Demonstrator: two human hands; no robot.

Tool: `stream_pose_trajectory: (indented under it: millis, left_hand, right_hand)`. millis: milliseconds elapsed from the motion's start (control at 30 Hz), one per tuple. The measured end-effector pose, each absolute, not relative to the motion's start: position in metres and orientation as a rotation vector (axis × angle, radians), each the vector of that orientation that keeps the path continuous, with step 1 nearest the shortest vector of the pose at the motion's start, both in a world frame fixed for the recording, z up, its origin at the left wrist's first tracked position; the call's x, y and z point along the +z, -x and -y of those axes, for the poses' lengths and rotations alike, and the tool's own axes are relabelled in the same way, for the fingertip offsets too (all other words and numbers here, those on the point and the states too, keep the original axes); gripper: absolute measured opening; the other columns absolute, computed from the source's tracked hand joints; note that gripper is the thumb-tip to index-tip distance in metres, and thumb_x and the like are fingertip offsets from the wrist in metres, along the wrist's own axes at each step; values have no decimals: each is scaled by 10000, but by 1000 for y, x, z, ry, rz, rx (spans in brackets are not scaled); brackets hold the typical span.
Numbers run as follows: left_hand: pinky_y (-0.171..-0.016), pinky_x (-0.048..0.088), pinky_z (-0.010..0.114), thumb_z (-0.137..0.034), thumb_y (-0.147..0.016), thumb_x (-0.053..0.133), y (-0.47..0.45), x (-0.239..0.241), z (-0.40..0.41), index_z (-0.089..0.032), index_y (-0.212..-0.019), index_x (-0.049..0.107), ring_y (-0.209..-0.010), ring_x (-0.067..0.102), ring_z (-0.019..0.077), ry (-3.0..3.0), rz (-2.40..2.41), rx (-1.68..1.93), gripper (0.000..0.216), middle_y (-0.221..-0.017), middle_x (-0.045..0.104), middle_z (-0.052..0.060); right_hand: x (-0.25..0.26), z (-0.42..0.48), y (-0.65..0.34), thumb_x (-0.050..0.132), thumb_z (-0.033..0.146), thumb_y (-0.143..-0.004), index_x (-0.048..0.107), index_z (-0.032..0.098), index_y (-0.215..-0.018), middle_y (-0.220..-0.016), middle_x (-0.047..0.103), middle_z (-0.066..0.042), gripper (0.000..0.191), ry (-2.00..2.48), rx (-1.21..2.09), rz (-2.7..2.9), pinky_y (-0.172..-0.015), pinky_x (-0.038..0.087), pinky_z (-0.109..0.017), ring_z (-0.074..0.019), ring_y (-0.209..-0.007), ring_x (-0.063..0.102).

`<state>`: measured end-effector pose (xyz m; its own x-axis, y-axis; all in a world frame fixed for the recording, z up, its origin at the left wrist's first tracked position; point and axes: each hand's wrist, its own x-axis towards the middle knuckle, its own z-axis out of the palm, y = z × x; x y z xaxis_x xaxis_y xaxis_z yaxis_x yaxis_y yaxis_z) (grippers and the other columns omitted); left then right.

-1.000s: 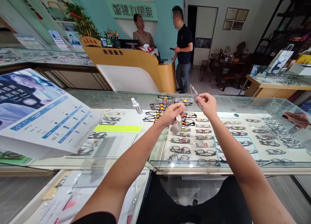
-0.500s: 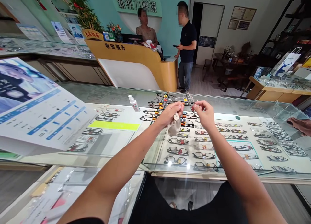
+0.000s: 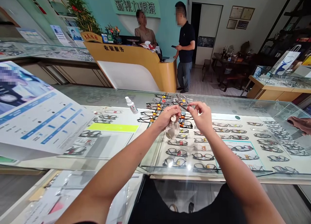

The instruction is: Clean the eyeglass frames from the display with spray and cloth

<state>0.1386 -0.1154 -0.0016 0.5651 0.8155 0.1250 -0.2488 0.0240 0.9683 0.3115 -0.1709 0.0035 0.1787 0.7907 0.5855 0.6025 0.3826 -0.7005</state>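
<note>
Above the glass counter, my left hand (image 3: 169, 116) is closed on a pale beige cloth (image 3: 172, 131), whose loose end hangs below the fingers. My right hand (image 3: 201, 115) pinches a pair of eyeglasses (image 3: 182, 103) between thumb and fingers. The eyeglasses are tilted between the two hands; whether the cloth touches them I cannot tell. Behind and left of my hands, several dark-framed glasses (image 3: 148, 113) with orange tags lie in rows on the counter. A white spray bottle (image 3: 131, 105) stands upright to their left.
Rows of glasses (image 3: 203, 156) lie inside the glass showcase (image 3: 155, 159). A large printed card (image 3: 46, 117) stands at the left, above an open drawer (image 3: 48, 198). Two people are at the wooden cashier desk (image 3: 167, 71) across the room. A brown cloth (image 3: 300, 125) lies at the far right.
The eyeglasses have turned and moved slightly left with my right hand, closer to my left hand. The cloth is still in my left hand. The view has shifted slightly.
</note>
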Motion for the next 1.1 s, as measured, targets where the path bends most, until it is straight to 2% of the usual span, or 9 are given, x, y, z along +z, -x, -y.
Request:
stream_pose_trajectory:
  millis: [133, 200, 367, 533, 667, 733, 867, 1000, 1100]
  left_hand:
    - [-442, 248, 230, -428, -684, 749, -138, -1, 113, -196, -600, 485, -423, 325, 72, -1319, -535, 904, 362, -467, 365, -65]
    - [-449, 255, 232, -436, -683, 746, -139, -2, 111, -199, -584, 468, -425, 318, 70, -1329, -566, 913, 378, -462, 354, -67]
    - [-444, 242, 223, -480, -662, 795, -141, -6, 109, -206, -587, 423, -424, 311, 58, -1280, -691, 896, 468, -475, 383, -67]
    - [-475, 287, 195, -567, -598, 910, -140, -4, 110, -167, -771, 581, -486, 404, 62, -1314, -741, 796, 546, -568, 529, -48]
    - [-476, 279, 207, -718, -652, 855, -138, -7, 107, -137, -735, 620, -502, 419, 59, -1368, -706, 730, 632, -605, 577, -20]
    - [-483, 291, 213, -705, -626, 885, -138, -9, 104, -128, -743, 643, -510, 443, 66, -1356, -674, 730, 636, -590, 573, -22]
    - [-510, 355, 210, -650, -496, 969, -140, -11, 101, -123, -781, 667, -570, 538, 91, -1242, -661, 776, 671, -671, 660, 15]
    - [-474, 326, 211, -630, -523, 970, -138, -6, 102, -125, -740, 652, -525, 489, 73, -1242, -649, 736, 635, -626, 629, -1]
    - [-477, 351, 208, -598, -512, 985, -136, -1, 104, -125, -812, 673, -510, 466, 55, -1221, -639, 736, 641, -681, 664, -7]
  right_hand:
    - [0, 171, -311, 618, 383, -949, 708, 250, -982, -557, 570, 69, 164, 1268, 321, 1497, -751, 440, -335, -158, -571, 544]
    - [0, 172, -310, 604, 386, -956, 698, 254, -991, -555, 609, 66, 165, 1264, 362, 1509, -736, 453, -329, -163, -559, 578]
    - [3, 176, -308, 552, 349, -989, 676, 267, -1077, -732, 777, 21, 173, 1277, 379, 1582, -800, 475, -335, -202, -714, 728]
    - [0, 174, -310, 523, 303, -1013, 679, 270, -1153, -816, 796, 3, 212, 1366, 178, 1738, -872, 427, -349, -207, -756, 722]
    - [-3, 172, -311, 494, 258, -1015, 682, 255, -1207, -850, 781, -21, 269, 1385, 33, 1850, -830, 403, -328, -210, -784, 697]
    - [-4, 172, -312, 479, 200, -996, 669, 245, -1230, -919, 792, -36, 305, 1363, -5, 1887, -826, 404, -323, -216, -820, 697]
    - [-3, 171, -313, 450, 120, -958, 649, 232, -1247, -1156, 793, -74, 369, 1327, -23, 1940, -837, 423, -330, -235, -928, 707]
    - [-1, 170, -313, 414, 71, -923, 657, 225, -1249, -1209, 780, -92, 434, 1339, 32, 1972, -862, 453, -355, -265, -1027, 703]
    - [0, 171, -313, 410, 79, -919, 656, 233, -1263, -1217, 776, -85, 450, 1349, 78, 1956, -894, 471, -376, -266, -1017, 697]
